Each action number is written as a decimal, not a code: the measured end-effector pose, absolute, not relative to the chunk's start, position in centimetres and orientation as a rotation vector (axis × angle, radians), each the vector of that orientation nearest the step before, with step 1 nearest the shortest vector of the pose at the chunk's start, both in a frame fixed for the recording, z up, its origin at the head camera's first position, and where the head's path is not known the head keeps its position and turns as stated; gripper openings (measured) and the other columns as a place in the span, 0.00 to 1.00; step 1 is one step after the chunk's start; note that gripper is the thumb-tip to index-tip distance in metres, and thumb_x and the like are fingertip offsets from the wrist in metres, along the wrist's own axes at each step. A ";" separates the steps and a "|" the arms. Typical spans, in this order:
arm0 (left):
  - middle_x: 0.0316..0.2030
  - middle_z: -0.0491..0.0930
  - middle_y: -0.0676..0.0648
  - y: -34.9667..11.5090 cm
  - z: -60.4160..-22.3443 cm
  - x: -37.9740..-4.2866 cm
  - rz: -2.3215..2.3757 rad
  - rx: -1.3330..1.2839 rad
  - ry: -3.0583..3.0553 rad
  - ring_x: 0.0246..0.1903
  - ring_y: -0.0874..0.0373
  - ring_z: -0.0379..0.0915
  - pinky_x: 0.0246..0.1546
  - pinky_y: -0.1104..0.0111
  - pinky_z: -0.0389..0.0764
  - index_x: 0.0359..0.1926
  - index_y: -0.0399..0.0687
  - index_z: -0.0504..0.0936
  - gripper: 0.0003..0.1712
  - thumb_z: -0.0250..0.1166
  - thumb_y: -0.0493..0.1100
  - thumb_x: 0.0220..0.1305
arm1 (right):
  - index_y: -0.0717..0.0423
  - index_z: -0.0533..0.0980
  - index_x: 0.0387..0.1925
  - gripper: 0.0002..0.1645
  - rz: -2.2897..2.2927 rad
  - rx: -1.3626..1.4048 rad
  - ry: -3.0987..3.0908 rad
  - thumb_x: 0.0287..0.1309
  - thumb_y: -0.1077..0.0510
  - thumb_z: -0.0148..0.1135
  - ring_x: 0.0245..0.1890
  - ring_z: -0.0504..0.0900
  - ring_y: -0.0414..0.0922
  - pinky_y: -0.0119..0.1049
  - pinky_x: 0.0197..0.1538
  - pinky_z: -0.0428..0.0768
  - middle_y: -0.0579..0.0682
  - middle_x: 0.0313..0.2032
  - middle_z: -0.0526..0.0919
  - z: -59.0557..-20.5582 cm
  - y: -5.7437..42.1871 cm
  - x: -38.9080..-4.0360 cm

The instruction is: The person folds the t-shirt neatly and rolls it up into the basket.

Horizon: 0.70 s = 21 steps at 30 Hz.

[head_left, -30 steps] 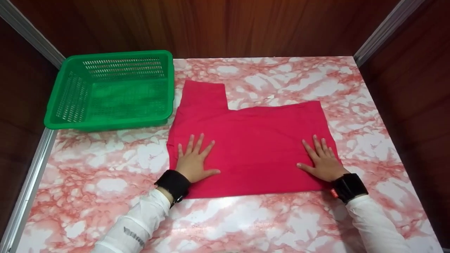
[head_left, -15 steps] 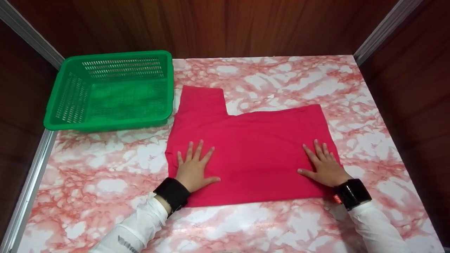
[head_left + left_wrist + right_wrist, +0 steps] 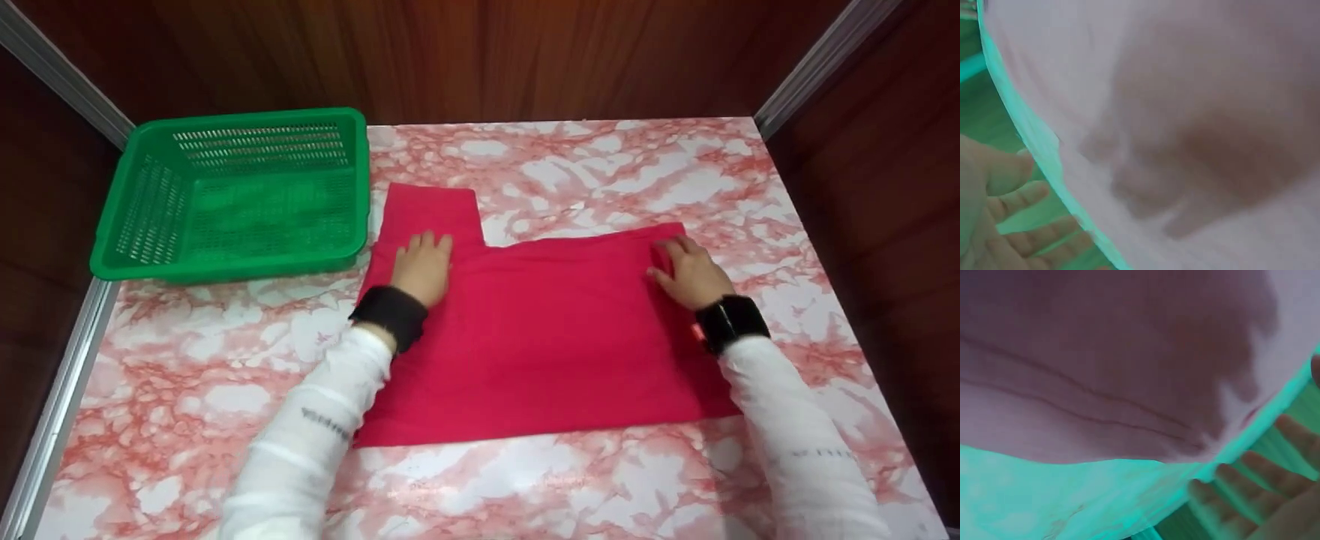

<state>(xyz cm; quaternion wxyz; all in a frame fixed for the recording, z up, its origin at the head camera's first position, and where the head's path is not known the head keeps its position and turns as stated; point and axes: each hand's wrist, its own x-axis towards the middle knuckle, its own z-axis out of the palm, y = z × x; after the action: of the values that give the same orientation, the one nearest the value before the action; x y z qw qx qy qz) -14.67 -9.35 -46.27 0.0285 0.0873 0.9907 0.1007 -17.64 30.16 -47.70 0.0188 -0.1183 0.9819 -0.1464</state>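
Note:
A red T-shirt (image 3: pixel 555 337) lies folded on the table, its sleeve (image 3: pixel 433 214) jutting toward the back at the left. Over the base of that sleeve is my left hand (image 3: pixel 424 268), its fingers loosely bent and holding nothing. My right hand (image 3: pixel 691 276) is over the far right corner of the shirt, with thumb and fingers apart. Colours are off in both wrist views, where the cloth looks pale. The left wrist view shows my left fingers (image 3: pixel 1044 236) spread, and a hand-shaped shadow falls on the cloth. Likewise, my right fingers (image 3: pixel 1252 486) are spread in the right wrist view.
A green plastic basket (image 3: pixel 232 266) with slotted sides stands at the back left, close to the sleeve. The pink-and-white marbled table (image 3: pixel 225 420) is bounded by dark wooden walls (image 3: pixel 480 60) at the back and sides.
The shirt first slid slightly toward me under both flat, spread hands. Since then, both hands have moved away from me to its far part, their fingers now bent; the basket stays put.

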 end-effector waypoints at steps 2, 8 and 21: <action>0.52 0.66 0.36 -9.3 -46.5 -16.3 0.313 0.249 3.081 0.55 0.42 0.59 0.50 0.51 0.64 0.54 0.42 0.66 0.21 0.54 0.36 0.57 | 0.61 0.66 0.56 0.28 -0.454 -0.406 3.097 0.54 0.57 0.58 0.53 0.64 0.68 0.59 0.50 0.66 0.69 0.56 0.62 -48.2 29.9 -19.1; 0.60 0.59 0.36 -9.1 -47.7 -19.8 0.323 0.253 3.155 0.63 0.42 0.49 0.60 0.50 0.54 0.58 0.43 0.65 0.25 0.50 0.30 0.57 | 0.58 0.67 0.55 0.24 -0.441 -0.381 3.227 0.54 0.65 0.54 0.52 0.67 0.67 0.61 0.42 0.69 0.66 0.57 0.65 -48.9 28.6 -21.5; 0.67 0.48 0.39 -10.4 -50.0 -23.1 0.336 0.220 3.046 0.67 0.46 0.36 0.64 0.52 0.42 0.67 0.45 0.50 0.31 0.38 0.28 0.63 | 0.65 0.64 0.57 0.34 -0.492 -0.479 3.167 0.42 0.77 0.48 0.58 0.60 0.64 0.54 0.60 0.59 0.68 0.56 0.65 -49.7 28.2 -22.8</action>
<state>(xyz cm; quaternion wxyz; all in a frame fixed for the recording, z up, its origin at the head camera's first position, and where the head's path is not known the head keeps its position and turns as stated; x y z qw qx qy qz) -23.08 -10.42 -49.99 0.0347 0.0717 0.9908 0.1092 -22.83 28.21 -49.68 -0.0494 -0.1475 0.9761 -0.1515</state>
